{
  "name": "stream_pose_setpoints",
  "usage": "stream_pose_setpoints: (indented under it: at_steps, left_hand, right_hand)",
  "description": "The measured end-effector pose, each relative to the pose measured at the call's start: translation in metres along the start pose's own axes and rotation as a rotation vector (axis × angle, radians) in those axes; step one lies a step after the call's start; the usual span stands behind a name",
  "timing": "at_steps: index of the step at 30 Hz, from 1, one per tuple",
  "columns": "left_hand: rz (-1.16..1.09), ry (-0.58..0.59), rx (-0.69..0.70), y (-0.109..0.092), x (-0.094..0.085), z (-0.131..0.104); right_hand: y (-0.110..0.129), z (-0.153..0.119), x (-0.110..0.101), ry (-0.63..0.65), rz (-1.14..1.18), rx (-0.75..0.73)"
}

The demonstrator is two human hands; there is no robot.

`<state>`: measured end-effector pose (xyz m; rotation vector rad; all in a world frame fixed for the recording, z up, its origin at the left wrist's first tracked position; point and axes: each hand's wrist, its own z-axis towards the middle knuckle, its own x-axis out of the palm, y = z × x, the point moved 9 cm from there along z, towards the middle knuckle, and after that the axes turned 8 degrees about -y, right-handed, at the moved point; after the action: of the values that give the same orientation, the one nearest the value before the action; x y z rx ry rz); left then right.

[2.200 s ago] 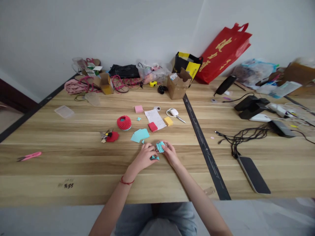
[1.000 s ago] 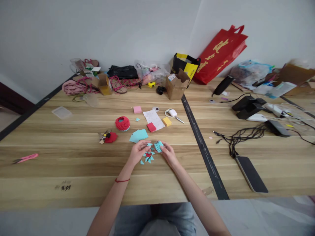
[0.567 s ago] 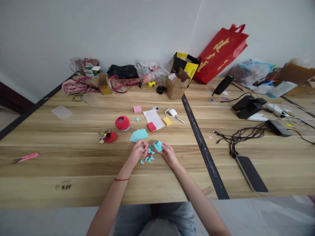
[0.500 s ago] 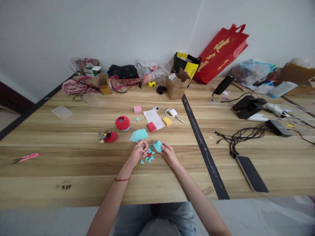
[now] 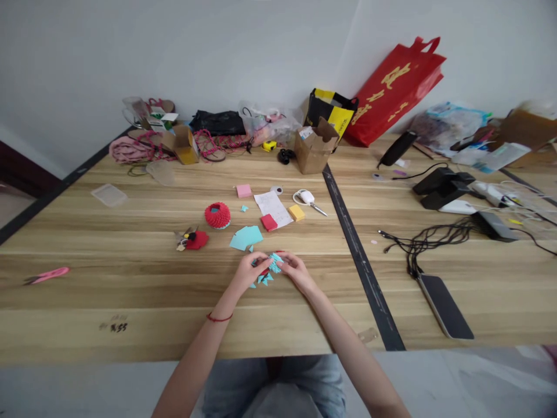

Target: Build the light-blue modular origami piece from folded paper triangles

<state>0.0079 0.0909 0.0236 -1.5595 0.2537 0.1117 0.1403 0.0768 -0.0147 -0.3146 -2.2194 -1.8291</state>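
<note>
Between my two hands is a small ribbed model of interlocked light-blue folded paper [image 5: 275, 263]. My right hand [image 5: 298, 271] grips it from the right, thumb in front and fingers behind. From the left, my left hand [image 5: 250, 273] has its thumb and fingers pinched against the model's edge; whether a loose piece is between them is hidden. Under and in front of the hands lie several blue folded paper triangles [image 5: 264, 280], with something red partly covered among them. Just beyond, flat blue paper sheets [image 5: 246, 238] are fanned out.
A red folded-paper bowl [image 5: 217, 215] stands beyond my left hand, near keys with a red fob [image 5: 194, 240]. Pink [image 5: 243, 190], red [image 5: 268, 222] and yellow paper stacks [image 5: 297, 212] surround a written sheet [image 5: 272, 203]. Scissors [image 5: 319, 211] lie right; pink snips [image 5: 47, 275] far left.
My left hand has moved right from the loose triangles to the blue model. My right hand has turned the model slightly and brought it closer to the left hand.
</note>
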Motion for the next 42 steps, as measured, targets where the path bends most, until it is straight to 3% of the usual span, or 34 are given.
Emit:
stream_pose_setpoints:
  at_steps: [7, 15, 22, 28, 36, 39, 42]
  left_hand:
    - [0.006, 0.093, 0.003, 0.001, 0.002, -0.001]
    - [-0.026, 0.135, -0.018, 0.006, 0.007, -0.002]
    - [-0.042, 0.05, -0.038, 0.001, -0.008, 0.004]
    - [-0.162, 0.059, -0.177, 0.006, -0.005, 0.0]
    - [-0.435, 0.157, -0.335, 0.02, 0.01, -0.001]
    - [-0.362, 0.142, -0.328, 0.022, 0.008, -0.001]
    - [-0.224, 0.08, -0.215, 0.014, 0.002, 0.0]
  right_hand:
    - [-0.009, 0.0, -0.001, -0.009, 0.004, 0.103]
    - [-0.001, 0.0, 0.004, 0.044, -0.061, 0.03]
    - [-0.003, 0.001, -0.004, -0.017, -0.049, 0.03]
    - [-0.006, 0.001, -0.002, 0.006, 0.001, 0.046]
    - [-0.002, 0.001, -0.002, -0.014, 0.021, 0.033]
    - [0.005, -0.001, 0.002, 0.005, -0.045, -0.02]
    - [0.01, -0.002, 0.007, 0.037, -0.088, -0.078]
